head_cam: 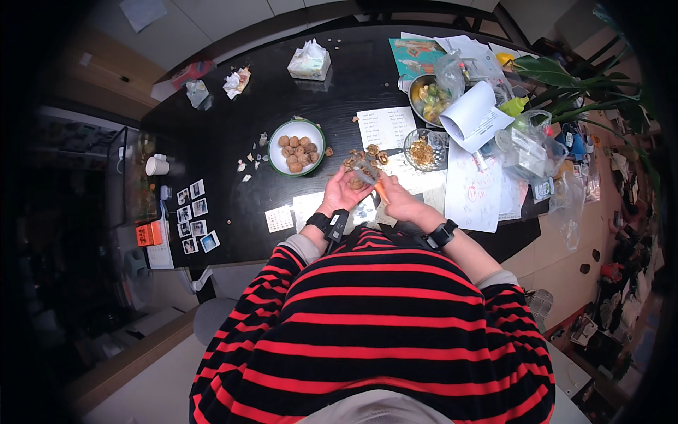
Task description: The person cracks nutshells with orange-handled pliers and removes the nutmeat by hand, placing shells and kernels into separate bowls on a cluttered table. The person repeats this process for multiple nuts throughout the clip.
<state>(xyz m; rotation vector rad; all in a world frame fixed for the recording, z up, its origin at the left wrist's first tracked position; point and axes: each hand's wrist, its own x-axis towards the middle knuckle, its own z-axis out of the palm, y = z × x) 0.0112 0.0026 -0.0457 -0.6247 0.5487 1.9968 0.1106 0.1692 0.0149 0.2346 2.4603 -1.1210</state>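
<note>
My left hand [341, 192] is turned palm up, with a walnut [356, 183] resting in its fingers. My right hand [401, 199] grips the orange handle of a metal tool [380, 192], whose blurred grey head lies over the walnut; its exact kind cannot be told. Just beyond my hands is a pile of cracked walnut shells [375, 151]. To the left, a white bowl with a green rim [274, 153] holds several whole walnuts [296, 151]. A glass bowl [440, 142] at the right of the shells contains walnut kernels [422, 151].
Handwritten sheets [385, 127] and loose papers [473, 196] lie around the glass bowl. Behind it stands a metal bowl [415, 95] of fruit or peels, near plastic bags [529, 153]. A tissue pack [309, 66] is at the back, shell bits [242, 165] and small photos [198, 206] at left.
</note>
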